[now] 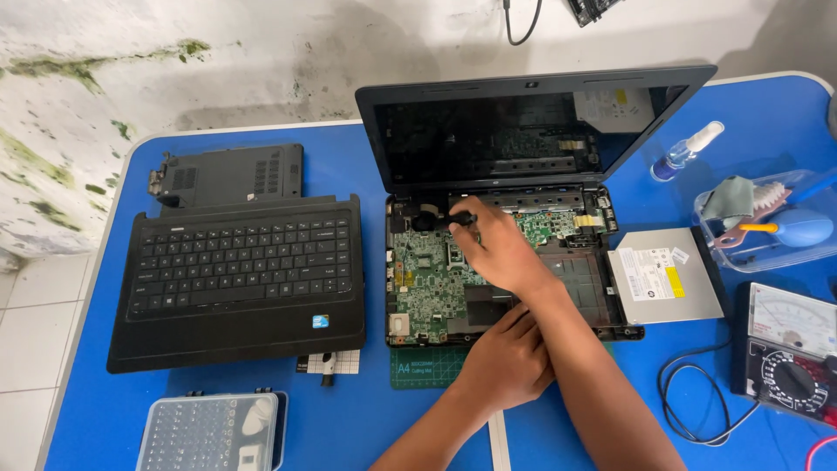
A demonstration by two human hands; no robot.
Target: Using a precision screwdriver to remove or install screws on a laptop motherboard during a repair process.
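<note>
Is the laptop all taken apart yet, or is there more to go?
Partly. Already off: the keyboard cover, a bottom panel and the disc drive lie on the blue table. In hand: the right hand grips a small black part at the top of the open laptop, and the left hand rests on its front edge. Left: the green circuit board sits inside, and the screen is attached.

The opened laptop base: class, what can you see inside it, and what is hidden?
Inside the laptop base lies a green circuit board. The right hand and left hand cover its middle and front parts, so those cannot be seen.
</note>
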